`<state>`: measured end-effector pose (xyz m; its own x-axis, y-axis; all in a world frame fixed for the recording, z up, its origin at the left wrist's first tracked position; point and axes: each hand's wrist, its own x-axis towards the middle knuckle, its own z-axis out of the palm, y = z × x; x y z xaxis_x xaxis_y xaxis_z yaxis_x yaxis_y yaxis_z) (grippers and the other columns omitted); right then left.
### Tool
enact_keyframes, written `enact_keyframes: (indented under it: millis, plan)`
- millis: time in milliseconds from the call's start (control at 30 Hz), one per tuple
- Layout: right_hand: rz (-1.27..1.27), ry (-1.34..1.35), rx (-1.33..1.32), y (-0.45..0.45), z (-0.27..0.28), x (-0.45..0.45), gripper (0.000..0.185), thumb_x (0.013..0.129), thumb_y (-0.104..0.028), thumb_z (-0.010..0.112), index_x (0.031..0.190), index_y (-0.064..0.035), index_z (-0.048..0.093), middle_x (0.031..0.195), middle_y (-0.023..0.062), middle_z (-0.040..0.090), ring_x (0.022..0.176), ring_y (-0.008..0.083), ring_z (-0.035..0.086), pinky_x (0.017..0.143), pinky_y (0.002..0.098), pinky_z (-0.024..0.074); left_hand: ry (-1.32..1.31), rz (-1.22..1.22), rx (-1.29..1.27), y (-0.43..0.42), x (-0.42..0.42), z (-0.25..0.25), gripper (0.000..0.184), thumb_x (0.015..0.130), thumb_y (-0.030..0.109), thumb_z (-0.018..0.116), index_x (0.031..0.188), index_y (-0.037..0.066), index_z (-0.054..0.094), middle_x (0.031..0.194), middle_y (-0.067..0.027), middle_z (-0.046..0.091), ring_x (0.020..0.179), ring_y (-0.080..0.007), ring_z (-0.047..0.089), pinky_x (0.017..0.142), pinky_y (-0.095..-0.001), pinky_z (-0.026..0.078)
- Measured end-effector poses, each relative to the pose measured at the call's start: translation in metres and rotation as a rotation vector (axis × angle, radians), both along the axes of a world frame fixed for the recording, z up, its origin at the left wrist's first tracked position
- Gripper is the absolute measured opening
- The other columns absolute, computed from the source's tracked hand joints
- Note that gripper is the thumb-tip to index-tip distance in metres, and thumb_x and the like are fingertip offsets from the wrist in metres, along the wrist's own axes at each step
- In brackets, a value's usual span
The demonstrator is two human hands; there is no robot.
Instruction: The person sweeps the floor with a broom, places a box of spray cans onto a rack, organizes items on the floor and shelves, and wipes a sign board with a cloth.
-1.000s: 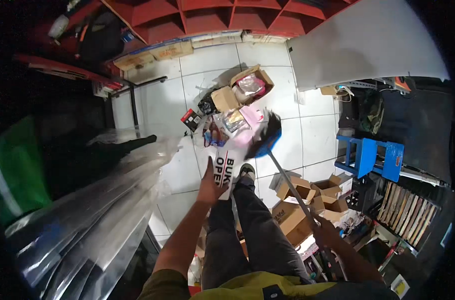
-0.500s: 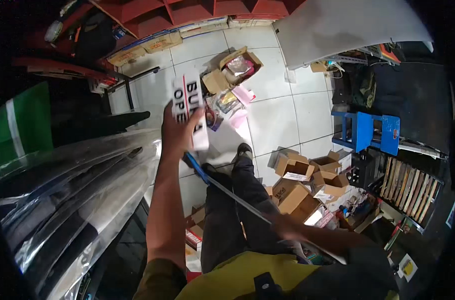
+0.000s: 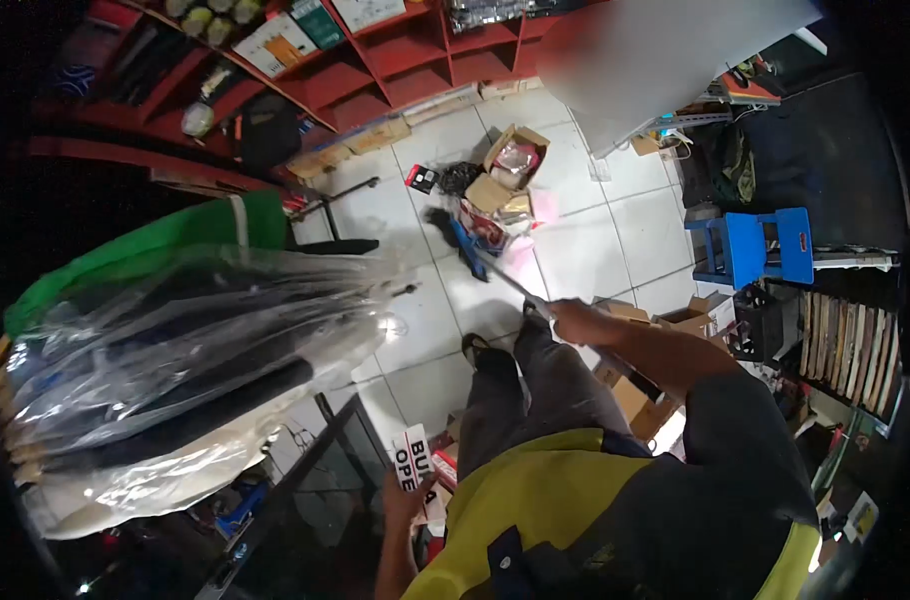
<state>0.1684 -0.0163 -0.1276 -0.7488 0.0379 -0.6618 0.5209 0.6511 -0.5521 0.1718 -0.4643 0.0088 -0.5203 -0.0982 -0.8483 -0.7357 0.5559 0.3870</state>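
Observation:
My left hand, low beside my left leg, is closed around a white sign with black lettering and a red line. The fingers cover part of its words. Out in front, my right hand grips the grey handle of a broom. The broom's blue head with dark bristles rests near the litter on the tiles. That litter includes pink paper, plastic packets and an open cardboard box.
Red shelves line the back wall. Plastic-covered hanging clothes take up the left. A blue step stool stands at right, near a rack of boards. Several open cartons lie by my right leg. White tiles cover the floor.
My left hand has lowered the sign from in front of me to beside my left leg. My right hand has reached forward, moving the broom head out to the litter.

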Motion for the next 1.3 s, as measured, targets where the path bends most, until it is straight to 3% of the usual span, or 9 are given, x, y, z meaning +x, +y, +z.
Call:
enact_keyframes:
  millis: [167, 267, 467, 700, 833, 933, 1000, 1133, 1300]
  plan:
    - [-0.173, -0.199, -0.274, -0.047, -0.002, -0.02, 0.049, 0.07, -0.007, 0.056, 0.119, -0.0027, 0.056, 0.06, 0.0187, 0.061, 0.042, 0.0266, 0.059, 0.043, 0.0362, 0.0492, 0.105, 0.139, -0.012, 0.001, 0.022, 0.03, 0.052, 0.07, 0.011, 0.081, 0.11, 0.001, 0.05, 0.09, -0.0085, 0.064, 0.074, -0.014, 0.062, 0.063, -0.0293, 0.051]
    - [-0.202, -0.294, -0.504, -0.049, -0.029, -0.05, 0.048, 0.069, -0.006, 0.059, 0.116, -0.0022, 0.059, 0.061, 0.0161, 0.062, 0.047, 0.0266, 0.062, 0.044, 0.0371, 0.0501, 0.147, 0.207, 0.017, 0.009, 0.022, 0.036, 0.05, 0.071, 0.009, 0.08, 0.111, 0.001, 0.05, 0.089, -0.0074, 0.064, 0.074, -0.0138, 0.062, 0.063, -0.0293, 0.051]
    - [0.77, -0.243, 0.1, 0.021, -0.073, -0.069, 0.027, 0.067, -0.008, 0.066, 0.093, -0.0051, 0.071, 0.076, 0.0135, 0.069, 0.07, 0.028, 0.069, 0.056, 0.0404, 0.0547, 0.219, 0.142, -0.09, 0.047, -0.005, 0.079, 0.046, 0.074, 0.005, 0.077, 0.11, 0.001, 0.05, 0.088, -0.0068, 0.064, 0.073, -0.0133, 0.061, 0.064, -0.0283, 0.05]
    - [-0.027, -0.104, 0.372, 0.083, -0.053, -0.043, 0.021, 0.069, -0.014, 0.067, 0.088, -0.0047, 0.071, 0.086, 0.0138, 0.069, 0.083, 0.0288, 0.068, 0.066, 0.0395, 0.0547, 0.265, -0.091, 0.047, 0.152, -0.09, 0.081, 0.046, 0.074, 0.004, 0.075, 0.113, 0.0, 0.05, 0.09, -0.0069, 0.064, 0.074, -0.0145, 0.061, 0.066, -0.0281, 0.049]
    - [-0.094, -0.078, 0.127, 0.113, -0.035, 0.026, 0.024, 0.07, -0.012, 0.066, 0.092, -0.0037, 0.07, 0.094, 0.0142, 0.068, 0.093, 0.0259, 0.066, 0.077, 0.0369, 0.0527, 0.239, -0.274, 0.004, 0.224, -0.14, 0.082, 0.048, 0.074, 0.004, 0.075, 0.115, 0.001, 0.05, 0.09, -0.0065, 0.063, 0.075, -0.0155, 0.061, 0.067, -0.0286, 0.049]
    - [-0.258, -0.057, -0.18, 0.147, 0.008, 0.109, 0.047, 0.075, -0.012, 0.06, 0.121, -0.0072, 0.057, 0.128, 0.0163, 0.054, 0.11, 0.0293, 0.057, 0.089, 0.0346, 0.0476, 0.25, -0.367, -0.012, 0.273, -0.171, 0.082, 0.05, 0.074, 0.004, 0.075, 0.117, 0.002, 0.05, 0.092, -0.0063, 0.063, 0.076, -0.0159, 0.061, 0.067, -0.0291, 0.05]
    - [-0.325, 0.135, -0.061, 0.143, 0.007, 0.189, 0.055, 0.076, -0.009, 0.056, 0.13, -0.0101, 0.049, 0.123, 0.0184, 0.056, 0.109, 0.034, 0.057, 0.09, 0.0393, 0.0469, 0.231, -0.558, 0.075, 0.306, -0.194, 0.073, 0.056, 0.074, 0.006, 0.075, 0.123, 0.002, 0.048, 0.096, -0.0077, 0.063, 0.079, -0.0163, 0.06, 0.068, -0.0301, 0.05]
    - [-0.927, -0.346, -0.121, 0.146, 0.084, 0.212, 0.057, 0.074, -0.007, 0.056, 0.131, -0.0082, 0.048, 0.112, 0.0212, 0.061, 0.101, 0.0364, 0.06, 0.087, 0.0418, 0.0483, 0.222, -0.734, -0.005, 0.341, -0.235, 0.048, 0.061, 0.074, 0.007, 0.075, 0.127, 0.002, 0.045, 0.099, -0.0097, 0.062, 0.082, -0.0164, 0.06, 0.069, -0.0304, 0.05]
    - [-0.801, -0.385, -0.014, 0.15, -0.034, 0.123, 0.04, 0.07, -0.011, 0.06, 0.11, -0.0101, 0.062, 0.091, 0.0203, 0.066, 0.076, 0.0351, 0.066, 0.065, 0.0408, 0.0539, 0.182, -0.812, 0.178, 0.378, -0.279, 0.028, 0.063, 0.073, 0.009, 0.077, 0.127, 0.0, 0.044, 0.1, -0.0113, 0.063, 0.082, -0.017, 0.061, 0.07, -0.0307, 0.051]
